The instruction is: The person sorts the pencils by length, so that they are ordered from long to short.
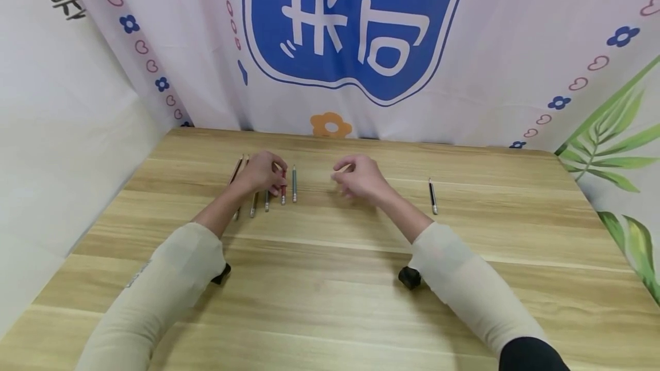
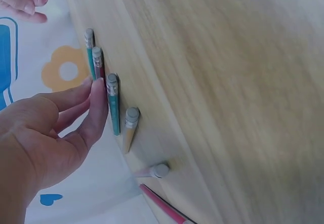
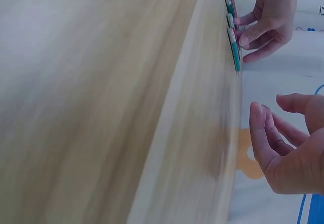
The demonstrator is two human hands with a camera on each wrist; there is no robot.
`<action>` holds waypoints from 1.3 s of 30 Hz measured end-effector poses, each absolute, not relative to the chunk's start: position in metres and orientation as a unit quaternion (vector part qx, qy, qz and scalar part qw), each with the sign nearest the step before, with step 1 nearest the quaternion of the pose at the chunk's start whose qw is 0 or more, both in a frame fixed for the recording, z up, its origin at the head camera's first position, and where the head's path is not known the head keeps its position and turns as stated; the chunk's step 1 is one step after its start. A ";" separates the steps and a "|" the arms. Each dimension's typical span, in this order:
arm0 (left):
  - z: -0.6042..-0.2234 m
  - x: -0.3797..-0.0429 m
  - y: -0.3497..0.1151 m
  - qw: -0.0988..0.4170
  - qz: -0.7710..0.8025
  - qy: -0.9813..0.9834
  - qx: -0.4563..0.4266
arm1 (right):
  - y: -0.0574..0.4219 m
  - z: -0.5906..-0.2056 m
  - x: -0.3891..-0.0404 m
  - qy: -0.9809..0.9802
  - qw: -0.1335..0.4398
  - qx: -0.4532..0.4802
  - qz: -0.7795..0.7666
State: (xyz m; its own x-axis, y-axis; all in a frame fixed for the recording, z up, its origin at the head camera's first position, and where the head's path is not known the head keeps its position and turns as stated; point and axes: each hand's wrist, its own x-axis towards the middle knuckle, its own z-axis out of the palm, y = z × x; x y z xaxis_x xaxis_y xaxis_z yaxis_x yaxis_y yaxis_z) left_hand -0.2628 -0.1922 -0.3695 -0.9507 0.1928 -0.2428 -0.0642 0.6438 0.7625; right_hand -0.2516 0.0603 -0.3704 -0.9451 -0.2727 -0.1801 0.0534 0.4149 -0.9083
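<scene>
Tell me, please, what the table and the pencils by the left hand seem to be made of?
Table: pale wood-grain surface, matte, with streaky plank lines; possibly laminate rather than solid wood. Pencils: painted shafts, probably wood, with silvery metal-looking ferrules and grey eraser tips.

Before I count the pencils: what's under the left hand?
The left hand covers the upper ends of a row of pencils on the table. Their lower ends show; any more beneath are hidden.

We see two bare hands, left hand [image 1: 263, 172] and right hand [image 1: 361, 177], long cream sleeves [image 1: 165, 285] to the wrists, a small black camera [image 1: 409, 277] strapped under each.
</scene>
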 end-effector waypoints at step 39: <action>-0.368 -0.279 -0.159 0.141 0.320 0.935 0.057 | 0.204 -0.367 -0.250 0.868 0.093 -0.007 -0.487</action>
